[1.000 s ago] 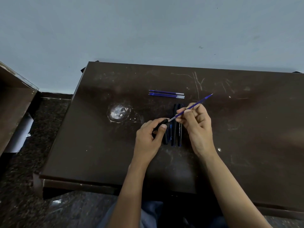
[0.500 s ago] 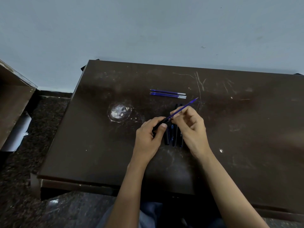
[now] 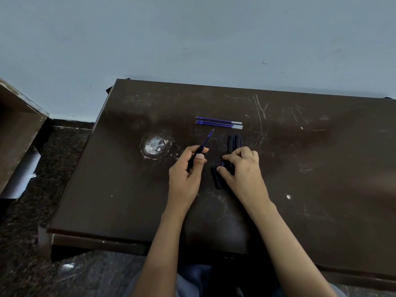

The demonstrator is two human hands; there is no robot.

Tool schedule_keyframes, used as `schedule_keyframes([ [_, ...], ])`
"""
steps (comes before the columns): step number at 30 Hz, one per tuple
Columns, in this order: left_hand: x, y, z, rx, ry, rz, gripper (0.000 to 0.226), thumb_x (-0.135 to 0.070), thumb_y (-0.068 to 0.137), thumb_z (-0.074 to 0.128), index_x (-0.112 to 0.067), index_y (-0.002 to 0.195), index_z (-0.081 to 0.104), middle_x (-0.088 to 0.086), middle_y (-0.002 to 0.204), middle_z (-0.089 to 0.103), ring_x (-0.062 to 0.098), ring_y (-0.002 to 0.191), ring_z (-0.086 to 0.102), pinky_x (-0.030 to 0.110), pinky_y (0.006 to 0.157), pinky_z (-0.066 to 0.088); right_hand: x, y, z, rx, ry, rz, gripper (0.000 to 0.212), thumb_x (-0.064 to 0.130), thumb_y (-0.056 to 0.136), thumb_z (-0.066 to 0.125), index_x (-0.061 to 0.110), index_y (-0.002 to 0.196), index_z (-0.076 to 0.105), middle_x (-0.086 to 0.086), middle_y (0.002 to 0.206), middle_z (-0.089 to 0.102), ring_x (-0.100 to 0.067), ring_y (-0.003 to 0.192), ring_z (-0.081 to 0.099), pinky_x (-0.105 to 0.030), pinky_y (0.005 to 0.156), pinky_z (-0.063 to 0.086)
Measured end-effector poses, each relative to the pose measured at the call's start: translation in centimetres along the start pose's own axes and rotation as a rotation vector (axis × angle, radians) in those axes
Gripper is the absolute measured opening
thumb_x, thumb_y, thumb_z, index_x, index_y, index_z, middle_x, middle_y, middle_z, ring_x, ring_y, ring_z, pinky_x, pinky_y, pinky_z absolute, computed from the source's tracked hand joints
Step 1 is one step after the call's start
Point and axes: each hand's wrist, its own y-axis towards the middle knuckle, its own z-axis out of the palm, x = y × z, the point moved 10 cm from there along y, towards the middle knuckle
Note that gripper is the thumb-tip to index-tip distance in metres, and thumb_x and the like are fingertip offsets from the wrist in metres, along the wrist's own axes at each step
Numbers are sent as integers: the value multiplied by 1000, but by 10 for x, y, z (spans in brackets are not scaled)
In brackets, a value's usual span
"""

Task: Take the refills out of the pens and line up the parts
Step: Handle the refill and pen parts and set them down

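Left hand (image 3: 186,175) grips the pen (image 3: 197,155), refill (image 3: 208,139) poking away up-right; right hand (image 3: 244,172), just beside, pinches the laid barrels (image 3: 233,142)

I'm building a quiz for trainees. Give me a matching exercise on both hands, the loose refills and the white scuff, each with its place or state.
1 left hand
2 right hand
3 loose refills
4 white scuff

a lie side by side beyond the hands
b grips a pen
c left of both hands
d touches black pen parts

Pairs: 1-b; 2-d; 3-a; 4-c
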Motion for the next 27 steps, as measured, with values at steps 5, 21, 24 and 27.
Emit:
schedule_keyframes([
  [5, -5, 0, -1, -3, 26, 27, 19, -25, 98, 48, -41, 99, 59, -10, 93, 66, 28, 75, 62, 35, 63, 47, 0, 0, 0, 6, 17, 14, 35, 28, 82, 72, 9, 112, 68, -2, 106, 48, -18, 106, 39, -27, 93, 41],
  [21, -6, -1, 6, 24, 68, 28, 16, -20, 98, 51, -22, 105, 65, -18, 95, 67, 9, 84, 65, 11, 65, 44, -4, -4, -3, -98, 101, 62, 11, 24, 82, 69, 13, 79, 69, 4, 93, 50, -12, 94, 41, -23, 80, 44],
  [24, -6, -2, 8, 33, 67, 45, 16, -23, 98, 51, -25, 104, 65, -14, 93, 68, 3, 79, 62, 9, 62, 40, -17, -3, -17, -198, 429, 166, 7, 20, 84, 66, 18, 77, 67, 2, 90, 58, -10, 86, 51, -14, 77, 40],
  [27, -3, -1, 10, 61, 114, 69, 18, -26, 97, 51, -29, 107, 65, -11, 97, 70, -1, 76, 57, 10, 63, 36, -38, 0, -20, -256, 992, 346, 10, 18, 92, 57, 12, 86, 63, -1, 83, 66, -8, 67, 54, -24, 67, 46],
])
